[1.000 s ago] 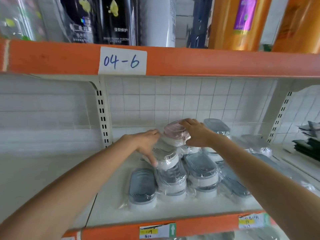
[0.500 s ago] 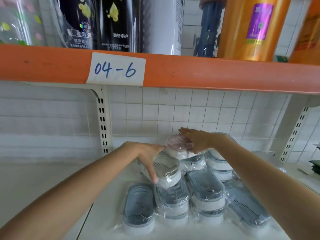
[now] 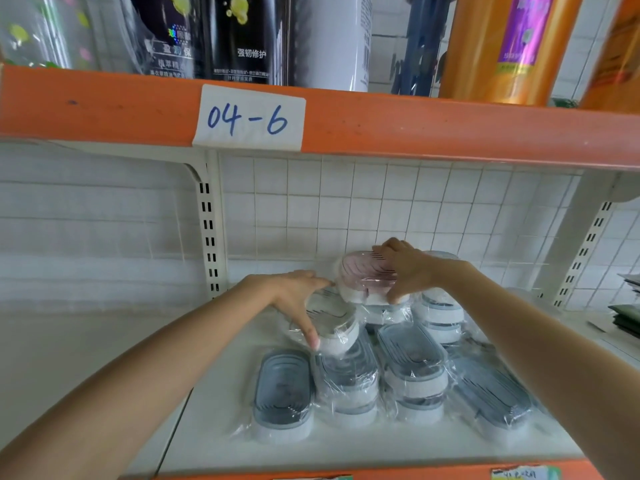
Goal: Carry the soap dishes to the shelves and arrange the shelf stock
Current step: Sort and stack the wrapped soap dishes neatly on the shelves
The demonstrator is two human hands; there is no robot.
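I look into a white shelf [image 3: 346,441] under an orange rail [image 3: 415,140] tagged 04-6, bottles [image 3: 495,46] above, tiled wall behind; the stock sits mid-shelf, grey dishes [image 3: 412,362] film-wrapped in short stacks and rows; my right hand [image 3: 403,270] grasps a pink dish [image 3: 363,277] from above, thumb near, fingers over the far rim, at the back on top of another stack; my left hand [image 3: 299,296] lies spread and unclenched on a white dish [image 3: 332,323], fingertip at its near edge, steadying it, not closed round it; I judge these light, stiff plastic, hardly fragile, but the film is slick and loose, so stacks may slide; I would hold each by its long sides below the rim, not by the wrap.
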